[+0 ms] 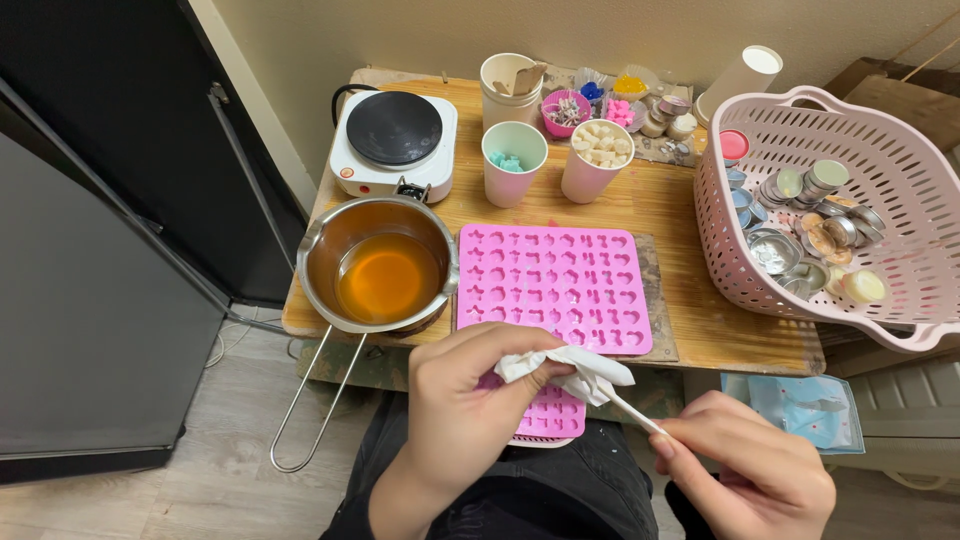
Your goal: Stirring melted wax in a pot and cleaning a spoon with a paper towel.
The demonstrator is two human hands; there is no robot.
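Hands worked close to the camera, just below the near edge of a pink silicone mould (pixel 553 285). The left hand (pixel 460 410) had its fingers closed on a crumpled white tissue (pixel 565 368), wrapped around one end of a thin white stick (pixel 632 410). The right hand (pixel 760 470) pinched the stick's other end between thumb and fingertips. A second, smaller pink mould (pixel 550 412) lay on the person's lap under the tissue.

Left of the large mould, touching its edge, a steel saucepan (pixel 375 265) held amber liquid, its wire handle jutting over the table edge toward the knees; a knock from the left forearm could likely tip it. Beyond the mould stood two cups (pixel 515 160), one with white chunks. Farther left sat a small white hotplate (pixel 393 140). Right of the mould, a pink basket (pixel 850 210) held metal tins.
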